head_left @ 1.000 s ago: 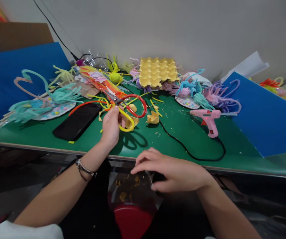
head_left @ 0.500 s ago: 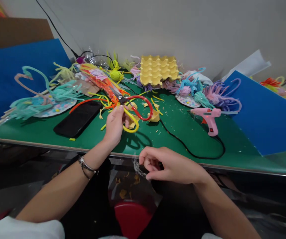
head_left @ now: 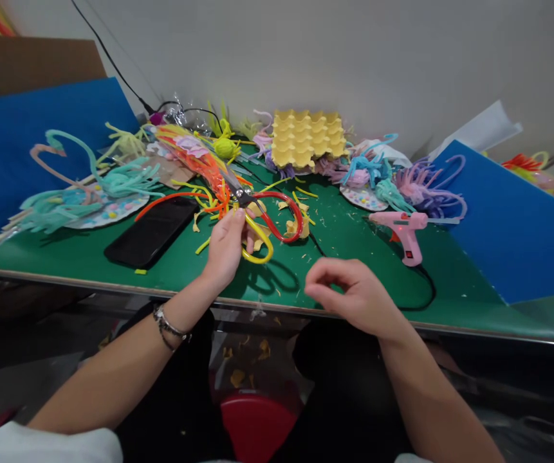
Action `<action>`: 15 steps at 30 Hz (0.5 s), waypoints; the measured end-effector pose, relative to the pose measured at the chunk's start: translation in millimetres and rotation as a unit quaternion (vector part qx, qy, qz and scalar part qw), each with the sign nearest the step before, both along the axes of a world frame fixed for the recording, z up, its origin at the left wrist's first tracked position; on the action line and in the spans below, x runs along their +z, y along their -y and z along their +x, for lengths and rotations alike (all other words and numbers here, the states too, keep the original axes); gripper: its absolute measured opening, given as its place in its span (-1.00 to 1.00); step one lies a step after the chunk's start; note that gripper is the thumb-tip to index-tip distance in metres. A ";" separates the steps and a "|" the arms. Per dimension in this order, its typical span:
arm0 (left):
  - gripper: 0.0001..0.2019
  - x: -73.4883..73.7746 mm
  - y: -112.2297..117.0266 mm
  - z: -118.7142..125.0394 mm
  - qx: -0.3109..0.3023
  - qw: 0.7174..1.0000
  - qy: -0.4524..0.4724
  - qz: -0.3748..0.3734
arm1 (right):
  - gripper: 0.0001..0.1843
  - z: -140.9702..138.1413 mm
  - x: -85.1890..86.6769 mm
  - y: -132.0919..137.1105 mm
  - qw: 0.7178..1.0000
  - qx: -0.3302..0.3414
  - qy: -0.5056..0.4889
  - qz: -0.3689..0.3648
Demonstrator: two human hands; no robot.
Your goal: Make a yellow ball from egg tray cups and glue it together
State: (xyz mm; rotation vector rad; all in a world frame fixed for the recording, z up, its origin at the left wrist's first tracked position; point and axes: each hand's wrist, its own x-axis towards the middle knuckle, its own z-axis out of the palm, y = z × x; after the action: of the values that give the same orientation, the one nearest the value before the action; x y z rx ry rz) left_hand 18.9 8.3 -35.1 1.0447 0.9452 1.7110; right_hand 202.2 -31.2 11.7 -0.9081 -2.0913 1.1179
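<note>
My left hand [head_left: 227, 247] is closed on a pair of scissors [head_left: 263, 218] with one yellow and one red handle. Their blades point away toward the back left, over orange and yellow fuzzy stems [head_left: 206, 170]. My right hand [head_left: 347, 292] is above the table's front edge, its fingers curled and thumb pressed near the forefinger. Whether anything small is pinched there is hidden. Torn yellow carton scraps [head_left: 298, 226] lie behind the scissors. A pink glue gun [head_left: 405, 231] with a lit red switch rests to the right.
A black phone [head_left: 148, 235] lies on the green table [head_left: 354, 241]. At the back stands a yellow egg carton [head_left: 308, 138]. Fuzzy-stem swans [head_left: 127, 177] sit on a dotted plate at left; blue boards [head_left: 522, 231] flank both sides. A black cord [head_left: 428, 289] trails near my right hand.
My right hand has risen and moved right, away from the clear strands at the table edge. The scissors and my left hand have shifted slightly right and toward me.
</note>
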 end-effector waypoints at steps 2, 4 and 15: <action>-0.71 0.8 1.6 0.9 -0.008 1.000 -0.002 -0.007 | -0.88 -0.7 -6.0 -4.4 0.990 -0.116 -0.073 -0.009; -0.72 1.2 3.4 2.5 -0.023 1.000 0.003 -0.017 | -0.90 -4.5 -14.1 -9.6 0.981 -0.155 -0.110 -0.023; -0.69 -0.5 11.1 12.9 -0.043 0.999 -0.029 0.009 | -0.78 -36.5 -38.1 -4.4 0.987 -0.068 -0.033 -0.142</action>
State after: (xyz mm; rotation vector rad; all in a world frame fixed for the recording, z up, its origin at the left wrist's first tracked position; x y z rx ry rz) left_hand 31.8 -2.8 -35.6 1.1364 0.9109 1.6292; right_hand 165.7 -26.9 -26.4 -1.1115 -1.8152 1.3741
